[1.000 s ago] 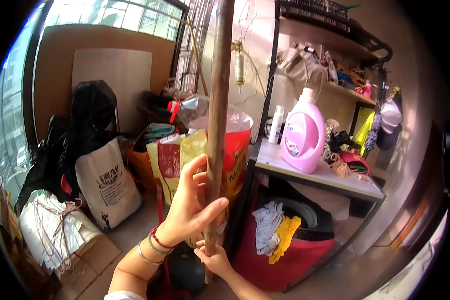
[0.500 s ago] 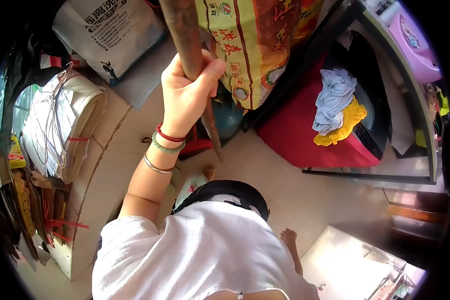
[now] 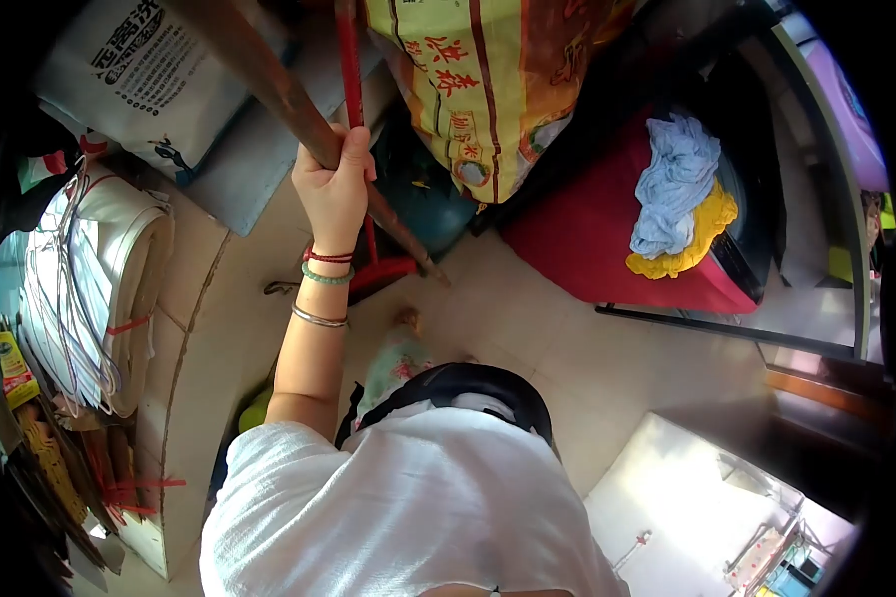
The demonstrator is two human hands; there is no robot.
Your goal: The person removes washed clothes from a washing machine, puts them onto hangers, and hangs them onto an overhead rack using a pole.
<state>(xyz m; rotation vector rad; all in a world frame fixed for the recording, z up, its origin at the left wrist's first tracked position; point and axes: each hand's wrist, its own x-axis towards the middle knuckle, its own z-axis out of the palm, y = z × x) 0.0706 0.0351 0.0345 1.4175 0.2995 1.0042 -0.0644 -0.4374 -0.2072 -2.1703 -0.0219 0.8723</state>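
The left hand is closed around a brown pole, which slants down from the upper left until its lower end meets the tiled floor just beside a yellow sack. A thin red stick runs close behind the fingers. The right hand is out of sight. Blue and yellow cloths lie on a red box.

The person wears a loose white short-sleeved shirt, and its sleeve ends far below the left hand, near the elbow. Just under this hand, on the wrist, sit a red cord bracelet and a pale green bead bracelet. A little lower on the forearm is a thin silver bangle.
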